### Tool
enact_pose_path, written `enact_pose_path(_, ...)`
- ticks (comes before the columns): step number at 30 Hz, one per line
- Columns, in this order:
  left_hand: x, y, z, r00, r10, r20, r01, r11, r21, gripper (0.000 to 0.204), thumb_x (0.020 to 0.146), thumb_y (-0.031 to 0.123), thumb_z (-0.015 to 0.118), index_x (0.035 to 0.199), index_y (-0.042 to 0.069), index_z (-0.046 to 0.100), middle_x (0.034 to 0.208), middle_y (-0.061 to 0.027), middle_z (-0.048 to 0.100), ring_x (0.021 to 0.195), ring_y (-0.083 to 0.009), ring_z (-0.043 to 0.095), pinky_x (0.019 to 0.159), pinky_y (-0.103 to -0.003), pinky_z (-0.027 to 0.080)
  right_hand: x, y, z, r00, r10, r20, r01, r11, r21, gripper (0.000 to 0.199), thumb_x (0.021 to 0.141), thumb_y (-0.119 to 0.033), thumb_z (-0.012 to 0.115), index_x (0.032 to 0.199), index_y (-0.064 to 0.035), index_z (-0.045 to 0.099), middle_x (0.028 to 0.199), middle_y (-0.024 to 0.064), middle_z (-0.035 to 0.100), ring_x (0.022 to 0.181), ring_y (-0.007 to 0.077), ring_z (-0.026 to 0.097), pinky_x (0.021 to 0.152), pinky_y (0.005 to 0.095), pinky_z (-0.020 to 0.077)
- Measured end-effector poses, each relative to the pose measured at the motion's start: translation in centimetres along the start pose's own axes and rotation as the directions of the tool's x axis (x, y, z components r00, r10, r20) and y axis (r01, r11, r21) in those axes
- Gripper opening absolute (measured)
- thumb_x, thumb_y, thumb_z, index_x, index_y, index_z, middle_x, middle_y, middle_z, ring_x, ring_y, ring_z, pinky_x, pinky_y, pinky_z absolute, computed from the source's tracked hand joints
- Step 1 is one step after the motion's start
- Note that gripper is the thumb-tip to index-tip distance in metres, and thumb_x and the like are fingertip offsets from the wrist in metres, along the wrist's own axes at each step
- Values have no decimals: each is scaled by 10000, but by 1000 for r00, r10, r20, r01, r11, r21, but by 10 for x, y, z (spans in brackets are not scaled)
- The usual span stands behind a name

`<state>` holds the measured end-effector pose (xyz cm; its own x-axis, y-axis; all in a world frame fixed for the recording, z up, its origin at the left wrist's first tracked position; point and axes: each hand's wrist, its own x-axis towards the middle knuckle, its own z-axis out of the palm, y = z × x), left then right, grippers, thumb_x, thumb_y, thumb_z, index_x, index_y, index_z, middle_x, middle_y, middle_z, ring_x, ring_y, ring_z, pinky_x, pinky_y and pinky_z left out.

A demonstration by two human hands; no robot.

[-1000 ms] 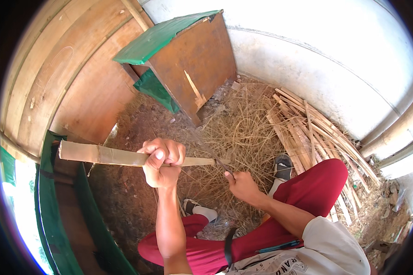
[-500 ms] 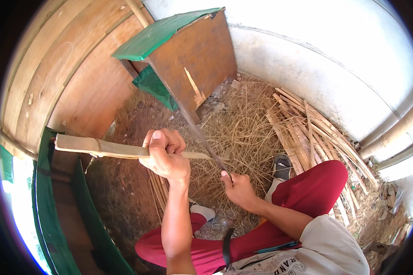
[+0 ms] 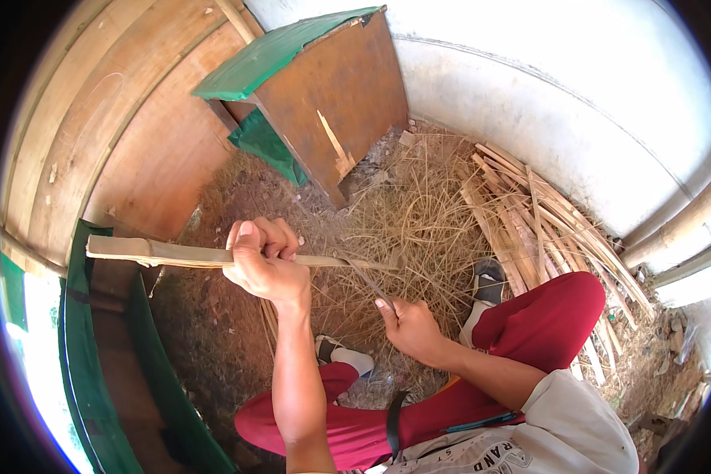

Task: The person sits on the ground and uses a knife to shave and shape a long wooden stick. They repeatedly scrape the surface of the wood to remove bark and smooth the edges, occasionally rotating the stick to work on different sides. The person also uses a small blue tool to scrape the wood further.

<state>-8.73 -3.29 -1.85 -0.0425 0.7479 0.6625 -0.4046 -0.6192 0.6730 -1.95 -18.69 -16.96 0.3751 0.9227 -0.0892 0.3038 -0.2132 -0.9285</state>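
Observation:
My left hand (image 3: 265, 261) is closed around a long, pale bamboo strip (image 3: 178, 254) held level above the ground. The strip's thick end sticks out to the left, and its thinner end reaches right past my fist. In my right hand (image 3: 411, 328), closed on its handle, is a knife (image 3: 365, 280) with a narrow dark blade. The blade points up and left, and its far part meets or crosses the thin end of the strip; whether it cuts in I cannot tell. My fingers hide most of the handle.
Dry shavings (image 3: 419, 213) cover the ground ahead of me. A pile of split bamboo strips (image 3: 521, 225) lies at the right by the white wall (image 3: 545, 110). A brown wooden cabinet (image 3: 332, 103) with a green top stands at the back. Green-edged shelving (image 3: 79, 340) runs along the left.
My left hand and the bamboo strip have shifted slightly left. The knife blade has swung from a long upward slant to a shorter-looking position at the strip; my right hand has barely moved.

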Motion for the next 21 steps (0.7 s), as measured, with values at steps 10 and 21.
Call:
enact_pose_path(10, 6, 0, -12, 896, -112, 430, 265, 911, -316, 406, 927, 200, 588, 627, 127, 325, 512, 13, 248, 423, -80, 190, 369, -274, 143, 31, 73, 16, 968, 249, 22, -249, 968, 6, 521, 1026, -337, 524, 745, 89, 630, 511, 192, 533, 461, 334, 553, 479, 444, 438)
enact_pose_path(21, 30, 0, -70, 896, -158, 414, 298, 906, -299, 404, 937, 222, 531, 616, 150, 296, 504, 18, 241, 418, -87, 164, 380, -288, 136, -10, 29, 18, 955, -287, -73, 288, 958, 0, 323, 1011, -282, 566, 998, 21, 677, 511, 181, 548, 419, 322, 577, 429, 411, 454)
